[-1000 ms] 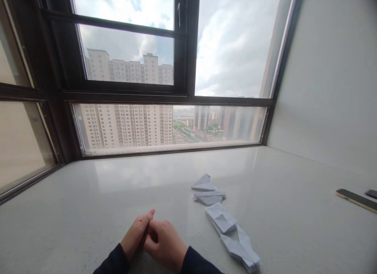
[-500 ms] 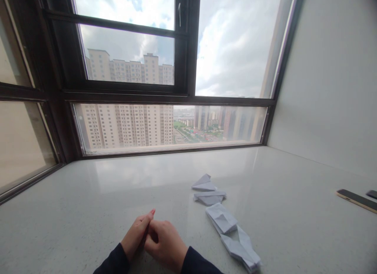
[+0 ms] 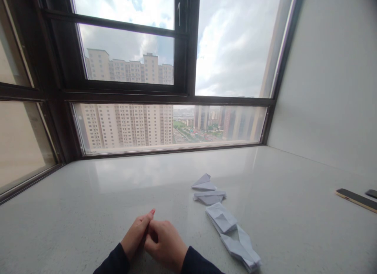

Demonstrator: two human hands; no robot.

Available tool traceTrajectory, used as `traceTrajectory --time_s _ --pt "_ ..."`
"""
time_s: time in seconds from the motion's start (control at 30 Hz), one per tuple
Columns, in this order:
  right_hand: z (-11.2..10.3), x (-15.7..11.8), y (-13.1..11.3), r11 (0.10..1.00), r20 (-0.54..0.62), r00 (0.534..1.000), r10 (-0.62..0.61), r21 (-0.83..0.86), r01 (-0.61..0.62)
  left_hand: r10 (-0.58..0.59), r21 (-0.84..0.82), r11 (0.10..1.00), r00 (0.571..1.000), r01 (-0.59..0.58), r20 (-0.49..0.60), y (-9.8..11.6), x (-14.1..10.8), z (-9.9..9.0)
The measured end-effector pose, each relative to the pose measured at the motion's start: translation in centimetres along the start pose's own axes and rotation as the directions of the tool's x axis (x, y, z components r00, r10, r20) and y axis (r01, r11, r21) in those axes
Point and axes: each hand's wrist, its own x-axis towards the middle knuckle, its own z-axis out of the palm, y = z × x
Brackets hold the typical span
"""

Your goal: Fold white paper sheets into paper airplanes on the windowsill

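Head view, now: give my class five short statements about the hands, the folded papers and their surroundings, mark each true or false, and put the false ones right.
1. The left hand and right hand touch each other. True.

2. The folded papers lie on the left side of both hands. False: they lie on the right side.

3. Tall buildings show through the window. True.

4. The right hand's fingers are spread wide. False: they are curled in.

5. A flat dark object with a paler edge lies near the right edge of the picture. True.
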Motion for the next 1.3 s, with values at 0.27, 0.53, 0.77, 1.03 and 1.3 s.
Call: traceTrajectory --time_s 0.27,0.53,0.77,1.03,1.3 --pt "-0.14 0.1 -0.13 0.998 0.031 1.0 0.003 -0.062 -0.001 -0.001 0.006 1.0 1.0 0.001 -0.002 -0.1 0.16 -0.06" --pt "-0.44 0.11 -0.35 0.997 0.038 0.999 -0.004 -0.08 0.007 0.006 -0.007 1.0 1.0 -0.006 -0.029 0.34 -0.22 0.03" --pt "-0.41 0.05 -0.35 0.999 0.043 0.999 -0.004 -0.048 0.006 0.005 -0.004 1.0 1.0 -0.005 -0.008 -0.16 0.38 -0.06" --pt "-0.44 0.04 -0.36 0.999 0.053 0.999 0.01 -0.051 -0.007 -0.013 -0.038 0.999 1.0 0.014 0.018 0.02 0.21 0.27" --pt "-0.47 0.05 -0.32 0.998 0.051 0.999 0.001 -0.058 0.002 -0.024 -0.059 0.998 0.999 0.026 0.039 -0.22 0.31 0.23"
